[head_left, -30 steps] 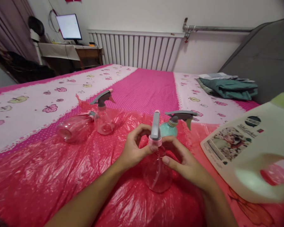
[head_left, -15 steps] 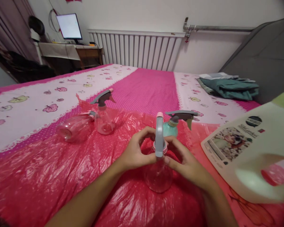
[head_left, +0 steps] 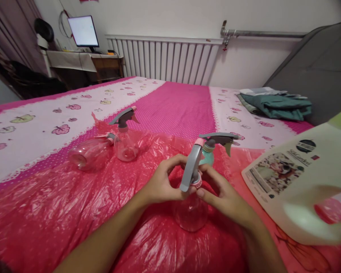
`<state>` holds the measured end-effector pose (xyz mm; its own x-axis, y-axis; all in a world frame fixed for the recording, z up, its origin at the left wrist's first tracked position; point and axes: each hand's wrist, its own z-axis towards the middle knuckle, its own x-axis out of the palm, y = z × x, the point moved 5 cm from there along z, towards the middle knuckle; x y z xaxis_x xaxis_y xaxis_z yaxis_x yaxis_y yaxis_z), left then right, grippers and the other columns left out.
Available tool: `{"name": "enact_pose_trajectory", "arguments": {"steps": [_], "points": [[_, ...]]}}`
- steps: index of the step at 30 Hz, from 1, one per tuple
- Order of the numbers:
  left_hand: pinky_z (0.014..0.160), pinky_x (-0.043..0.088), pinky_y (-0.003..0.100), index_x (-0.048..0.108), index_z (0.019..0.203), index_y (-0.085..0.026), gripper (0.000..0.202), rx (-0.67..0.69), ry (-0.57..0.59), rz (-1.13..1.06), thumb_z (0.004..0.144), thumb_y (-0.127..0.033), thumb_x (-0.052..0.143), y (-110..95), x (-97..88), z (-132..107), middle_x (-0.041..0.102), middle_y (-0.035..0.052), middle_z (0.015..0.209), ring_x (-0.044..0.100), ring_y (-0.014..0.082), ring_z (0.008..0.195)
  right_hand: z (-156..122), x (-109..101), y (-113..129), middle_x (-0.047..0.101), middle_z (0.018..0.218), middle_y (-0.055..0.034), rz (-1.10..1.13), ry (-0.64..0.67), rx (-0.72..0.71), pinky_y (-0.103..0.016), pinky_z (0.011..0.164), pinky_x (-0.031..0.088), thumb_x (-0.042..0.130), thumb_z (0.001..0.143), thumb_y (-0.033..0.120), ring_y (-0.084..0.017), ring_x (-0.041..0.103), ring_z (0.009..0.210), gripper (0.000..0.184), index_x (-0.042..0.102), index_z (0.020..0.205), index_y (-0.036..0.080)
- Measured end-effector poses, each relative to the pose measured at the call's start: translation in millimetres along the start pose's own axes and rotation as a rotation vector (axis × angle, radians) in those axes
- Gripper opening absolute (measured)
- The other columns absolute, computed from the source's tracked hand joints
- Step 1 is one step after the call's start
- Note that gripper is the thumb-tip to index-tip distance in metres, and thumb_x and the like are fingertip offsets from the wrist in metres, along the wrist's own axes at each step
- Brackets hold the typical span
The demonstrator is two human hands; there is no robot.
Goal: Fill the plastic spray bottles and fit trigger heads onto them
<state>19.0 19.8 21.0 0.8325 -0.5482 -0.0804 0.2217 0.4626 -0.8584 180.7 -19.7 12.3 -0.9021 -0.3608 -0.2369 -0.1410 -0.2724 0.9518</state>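
Note:
A clear spray bottle stands upright on red plastic sheeting, close in front of me. Its grey trigger head has a pink nozzle and a pink collar, and the nozzle points away and slightly right. My left hand is curled round the neck from the left, thumb and fingers closed at the collar. From the other side my right hand grips the same collar and neck, its thumb tip on the near side. Just behind, partly hidden by the hand and trigger head, is a green spray bottle with a grey head.
Left of my hands, one clear spray bottle stands upright and another clear spray bottle lies on its side. A large cream jug leans in at right. The red plastic sheet covers the near bed. Folded clothes lie at back right.
The grey trigger head has turned clockwise as seen from above: its nozzle swung right and its near end left. Both hands and the bottle body stay nearly in place.

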Motion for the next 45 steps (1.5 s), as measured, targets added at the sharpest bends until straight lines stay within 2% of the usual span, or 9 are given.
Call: {"name": "enact_pose_trajectory", "arguments": {"steps": [7, 15, 18, 21, 25, 29, 35, 42, 45], "points": [[0.085, 0.056, 0.035, 0.07, 0.103, -0.019, 0.027, -0.005, -0.016, 0.085, 0.077, -0.021, 0.079, -7, 0.6, 3, 0.075, 0.0068, 0.098, 0.072, 0.0236, 0.092, -2, -2, -6, 0.061, 0.14, -0.0042, 0.01, -0.02, 0.038, -0.044, 0.119, 0.043, 0.072, 0.099, 0.051, -0.025, 0.056, 0.135, 0.046, 0.056, 0.137, 0.032], [0.084, 0.055, 0.031, 0.071, 0.103, -0.018, 0.029, -0.025, 0.024, 0.024, 0.075, -0.017, 0.076, -15, 1.8, 6, 0.076, 0.0053, 0.101, 0.071, 0.0205, 0.091, -5, -4, -14, 0.061, 0.142, -0.0094, -0.013, -0.056, 0.13, -0.053, 0.121, 0.04, 0.075, 0.094, 0.057, -0.03, 0.055, 0.136, 0.051, 0.059, 0.131, 0.026], [0.085, 0.055, 0.032, 0.071, 0.105, -0.019, 0.03, -0.023, 0.025, 0.028, 0.075, -0.018, 0.076, -15, 2.2, 6, 0.076, 0.0056, 0.103, 0.07, 0.0206, 0.091, -5, -4, -13, 0.061, 0.141, -0.007, -0.014, -0.051, 0.121, -0.049, 0.12, 0.041, 0.075, 0.094, 0.056, -0.028, 0.056, 0.136, 0.05, 0.059, 0.132, 0.028], [0.087, 0.054, 0.033, 0.07, 0.107, -0.02, 0.033, -0.008, 0.021, 0.04, 0.076, -0.018, 0.077, -11, 1.6, 5, 0.075, 0.005, 0.101, 0.069, 0.0206, 0.091, -2, -3, -5, 0.062, 0.141, -0.0032, -0.002, -0.021, 0.046, -0.041, 0.119, 0.043, 0.074, 0.097, 0.053, -0.025, 0.056, 0.135, 0.044, 0.06, 0.133, 0.032], [0.087, 0.053, 0.033, 0.068, 0.104, -0.02, 0.036, -0.026, 0.037, -0.018, 0.073, -0.024, 0.086, -5, 1.6, 4, 0.072, 0.004, 0.097, 0.067, 0.0204, 0.09, 1, 0, 3, 0.066, 0.127, -0.0012, 0.005, 0.007, 0.007, -0.035, 0.11, 0.048, 0.072, 0.099, 0.046, -0.021, 0.062, 0.122, 0.029, 0.062, 0.121, 0.03], [0.086, 0.051, 0.031, 0.066, 0.106, -0.02, 0.043, -0.058, -0.004, -0.069, 0.072, -0.028, 0.091, -2, 1.1, 4, 0.067, 0.0034, 0.099, 0.063, 0.0187, 0.09, 2, 2, 4, 0.067, 0.125, -0.0016, 0.046, 0.025, 0.013, -0.036, 0.109, 0.047, 0.071, 0.1, 0.044, -0.022, 0.063, 0.122, 0.027, 0.062, 0.121, 0.028], [0.089, 0.052, 0.031, 0.07, 0.109, -0.022, 0.033, -0.051, -0.056, -0.07, 0.082, -0.032, 0.086, -8, 2.5, 5, 0.071, 0.0031, 0.101, 0.067, 0.0191, 0.094, 2, 2, 4, 0.067, 0.125, -0.0005, 0.067, 0.027, -0.009, -0.035, 0.109, 0.047, 0.07, 0.101, 0.043, -0.02, 0.063, 0.12, 0.024, 0.062, 0.121, 0.03], [0.089, 0.056, 0.033, 0.076, 0.105, -0.02, 0.039, -0.033, -0.276, -0.151, 0.082, -0.05, 0.085, -8, -8.6, 4, 0.077, 0.0071, 0.101, 0.072, 0.0223, 0.094, -3, -1, 0, 0.064, 0.125, -0.0014, 0.009, -0.006, 0.047, -0.042, 0.114, 0.043, 0.071, 0.099, 0.048, -0.023, 0.059, 0.125, 0.029, 0.061, 0.121, 0.031], [0.092, 0.056, 0.036, 0.079, 0.105, -0.02, 0.04, -0.044, -0.248, -0.136, 0.083, -0.053, 0.083, -8, -8.7, 5, 0.079, 0.0089, 0.104, 0.073, 0.0258, 0.099, -3, -1, 0, 0.064, 0.125, -0.001, 0.0, -0.006, 0.042, -0.042, 0.115, 0.044, 0.07, 0.1, 0.048, -0.023, 0.059, 0.123, 0.028, 0.062, 0.121, 0.032]]}}
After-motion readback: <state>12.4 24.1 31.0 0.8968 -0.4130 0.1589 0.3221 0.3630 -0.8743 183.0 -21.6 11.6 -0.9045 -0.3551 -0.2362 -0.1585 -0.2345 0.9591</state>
